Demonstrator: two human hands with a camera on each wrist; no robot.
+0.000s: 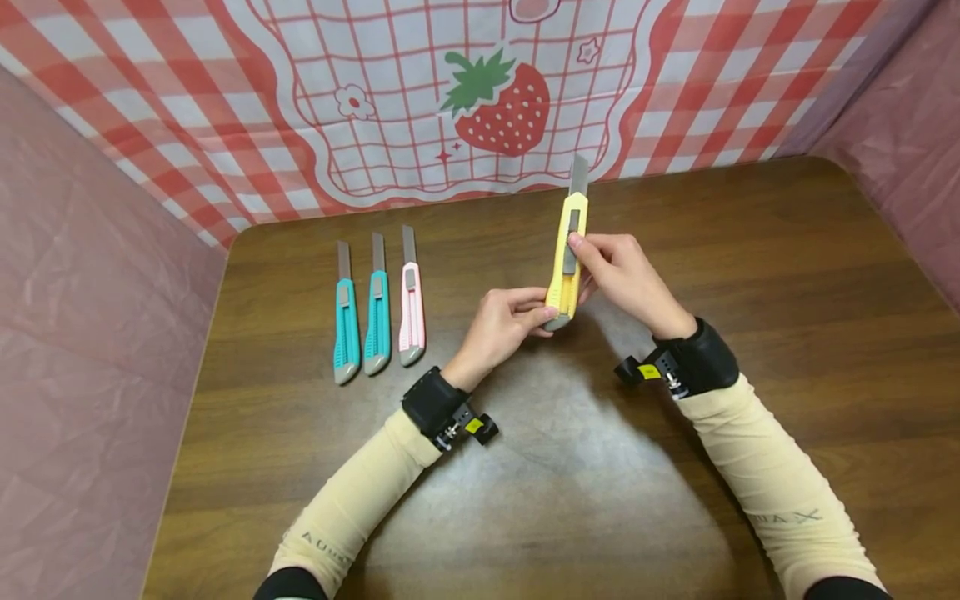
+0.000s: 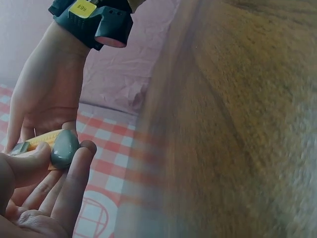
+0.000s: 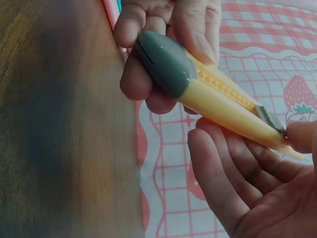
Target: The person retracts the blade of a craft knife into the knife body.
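A yellow utility knife (image 1: 567,258) is held up over the table between both hands, its blade (image 1: 578,175) extended and pointing away. My left hand (image 1: 504,327) pinches the handle near its grey end cap (image 2: 64,148), thumb on top and fingers beneath. My right hand (image 1: 621,279) grips the handle higher up, with the thumb on the grey slider (image 3: 270,119). To the left lie two teal utility knives (image 1: 347,332) and a pink utility knife (image 1: 412,315), side by side with blades out and pointing toward the back.
The brown wooden table (image 1: 510,500) ends at the back against a red-and-white checked cloth (image 1: 187,108) with a strawberry print. Pink fabric (image 1: 82,333) hangs at the left and right sides. Black wrist cameras (image 1: 480,427) sit on both wrists.
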